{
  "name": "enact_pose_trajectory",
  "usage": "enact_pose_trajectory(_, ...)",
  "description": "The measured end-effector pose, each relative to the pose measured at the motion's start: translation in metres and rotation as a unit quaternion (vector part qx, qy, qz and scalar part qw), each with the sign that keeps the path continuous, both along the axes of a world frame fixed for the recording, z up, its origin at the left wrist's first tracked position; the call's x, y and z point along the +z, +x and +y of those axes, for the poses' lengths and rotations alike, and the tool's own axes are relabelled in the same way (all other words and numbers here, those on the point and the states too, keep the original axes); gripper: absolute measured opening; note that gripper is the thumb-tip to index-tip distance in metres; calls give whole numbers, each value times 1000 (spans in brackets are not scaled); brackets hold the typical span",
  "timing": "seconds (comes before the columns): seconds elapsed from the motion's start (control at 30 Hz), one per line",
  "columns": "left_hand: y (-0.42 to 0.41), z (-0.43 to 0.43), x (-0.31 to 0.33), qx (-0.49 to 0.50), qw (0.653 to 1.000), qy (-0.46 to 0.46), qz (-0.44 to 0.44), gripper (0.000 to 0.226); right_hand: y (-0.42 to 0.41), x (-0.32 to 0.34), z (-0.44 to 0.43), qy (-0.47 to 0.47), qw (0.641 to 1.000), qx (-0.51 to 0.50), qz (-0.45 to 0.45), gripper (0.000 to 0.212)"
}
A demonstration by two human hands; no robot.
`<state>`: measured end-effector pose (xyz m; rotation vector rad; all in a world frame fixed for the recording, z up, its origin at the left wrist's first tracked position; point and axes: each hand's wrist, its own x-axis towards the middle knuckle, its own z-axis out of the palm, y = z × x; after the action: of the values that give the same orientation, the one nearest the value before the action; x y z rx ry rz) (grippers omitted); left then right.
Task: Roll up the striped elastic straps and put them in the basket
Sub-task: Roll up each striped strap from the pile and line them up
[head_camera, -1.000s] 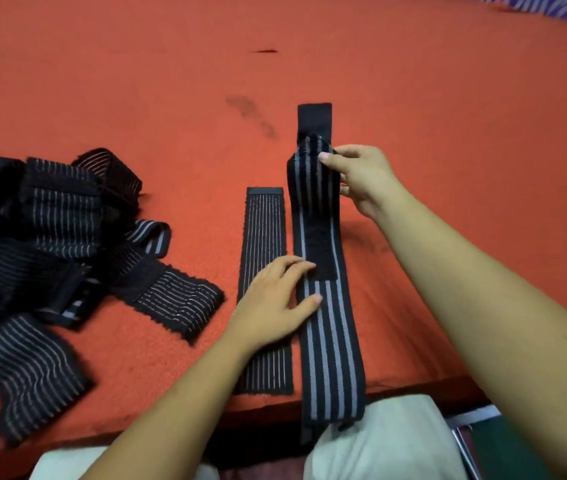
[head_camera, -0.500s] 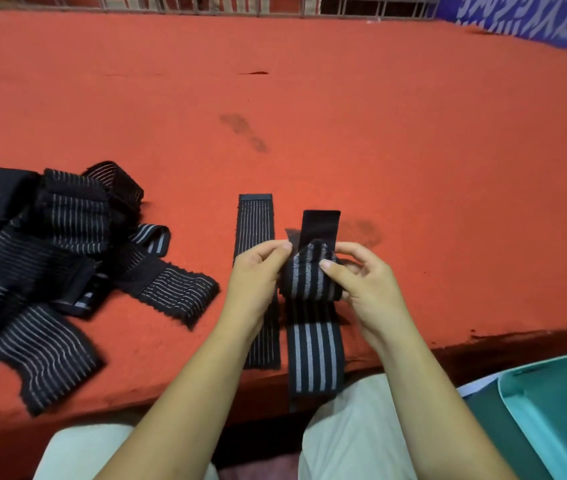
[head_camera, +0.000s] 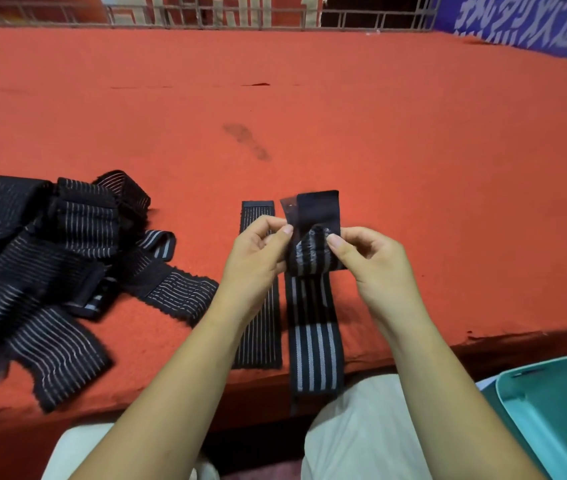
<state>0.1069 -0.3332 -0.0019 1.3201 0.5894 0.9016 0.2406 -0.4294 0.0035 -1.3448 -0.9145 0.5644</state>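
Both hands up at the near edge of the desk (head_camera: 310,109), orange felt top. Left hand (head_camera: 258,252): fingers curled, thumb and forefinger pinching the left side of the wide-striped strap (head_camera: 311,258) where it's partly rolled. Right hand (head_camera: 370,268): fingers curled too, thumb pressing the roll's right side, so I read both as gripping it. A plain black flap (head_camera: 320,211) sticks up behind the roll. The unrolled tail runs flat toward me and hangs over the desk edge, above light trousers (head_camera: 361,431).

Just left of it a thin-striped strap (head_camera: 259,327) lies flat and straight, partly under the left wrist; whether it touches the first strap I can't tell. Further left is a loose pile of straps (head_camera: 43,268), tangled, unrolled.

Teal basket (head_camera: 552,420) sits lower right, below the desk edge and cut off by the frame; the part I see has no strap in it. Far side: metal railing (head_camera: 206,12) and blue banner (head_camera: 524,22).
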Motion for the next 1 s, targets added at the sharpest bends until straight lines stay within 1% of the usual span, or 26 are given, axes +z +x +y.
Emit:
enact_pose_trajectory(0.1,-6,-1,0,-21,1000,18,-5,18,2,1,1,-17,1000,-5,-4,6)
enact_pose_trajectory(0.3,-15,-2,1,-37,998,41,-7,10,0,3,-6,-24,999,26,4,6)
enact_pose_trajectory(0.43,-12,-3,4,-44,998,29,-29,15,-4,6,-7,-38,999,24,2,5)
enact_pose_trajectory(0.5,-8,-5,6,-25,999,33,-20,28,-6,7,-7,-39,999,30,2,7)
enact_pose_trajectory(0.53,-6,-6,7,-6,999,46,-10,29,-8,7,-6,-40,999,31,2,7)
enact_pose_trajectory(0.63,0,-9,10,36,997,71,-2,22,-14,4,-5,-33,998,32,45,20)
enact_pose_trajectory(0.67,2,-9,11,45,996,80,4,22,-15,3,-5,-39,998,38,38,21)
enact_pose_trajectory(0.7,2,-8,12,53,995,88,9,23,-15,1,-5,-46,998,45,9,18)
enact_pose_trajectory(0.77,3,-7,14,70,991,111,21,37,-17,-1,-7,-59,995,60,-59,8)
enact_pose_trajectory(0.8,3,-6,13,74,989,124,27,46,-18,-1,-8,-62,993,64,-76,12)
enact_pose_trajectory(0.83,3,-5,12,74,988,133,27,49,-18,-2,-8,-67,992,67,-83,16)
enact_pose_trajectory(0.87,3,-6,12,73,988,136,25,44,-18,0,-8,-67,992,66,-83,16)
enact_pose_trajectory(0.93,2,-7,10,62,988,138,25,32,-17,3,-9,-45,995,52,-74,7)
enact_pose_trajectory(1.0,1,-8,10,26,984,168,50,19,-12,8,-10,-18,998,17,-54,4)
